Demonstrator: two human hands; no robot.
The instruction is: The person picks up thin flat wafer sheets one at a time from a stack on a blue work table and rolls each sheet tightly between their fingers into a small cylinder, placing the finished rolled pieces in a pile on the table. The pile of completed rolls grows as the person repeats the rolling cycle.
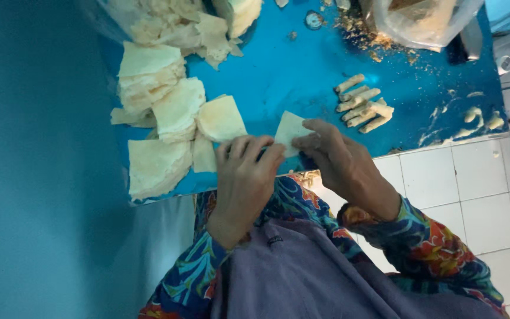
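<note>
A pale, thin pastry sheet (289, 129) lies at the near edge of the blue table (290, 71). My left hand (244, 177) has its fingers curled over the sheet's left part. My right hand (339, 160) pinches the sheet's right edge with its fingertips. Both hands hold the same sheet, and its middle is partly hidden under my fingers. To the left lie stacks of similar square pastry sheets (166, 109). Several finished thin rolls (362, 105) lie side by side to the right, beyond my right hand.
A clear plastic bag (423, 20) with brownish filling stands at the far right, crumbs (361, 32) scattered beside it. Small dough scraps (482, 118) lie at the right end. A blue wall (30, 159) is on the left, white floor tiles (479, 189) lie below right.
</note>
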